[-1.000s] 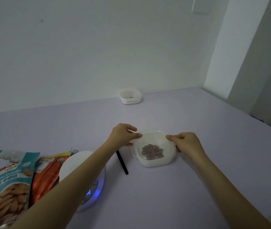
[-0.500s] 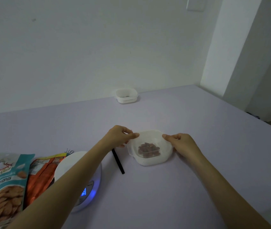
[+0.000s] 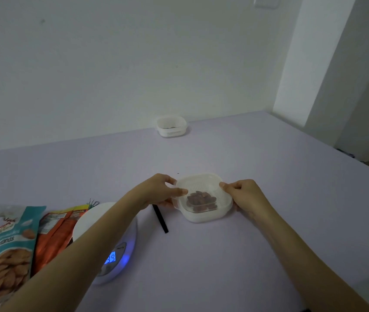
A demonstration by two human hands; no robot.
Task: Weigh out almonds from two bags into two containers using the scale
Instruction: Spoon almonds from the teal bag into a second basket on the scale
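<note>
My left hand and right hand pinch opposite rims of the container of almonds between them. Portion weighed, I judge; next, set it aside steadily.

Your desk has a smooth, matt lilac surface with no visible grain. The container between your hands is milky white plastic, slightly translucent, smooth with a soft sheen along its rim; the almonds inside look dull brown and rough-skinned. The far container is the same white plastic, with a slotted lower wall. The scale to your left has a smooth white plastic platter and a glossy base that glows blue around its lit display. The teal bag and the orange bag are printed film, lightly creased and glossy. The black strip looks matt.
</note>
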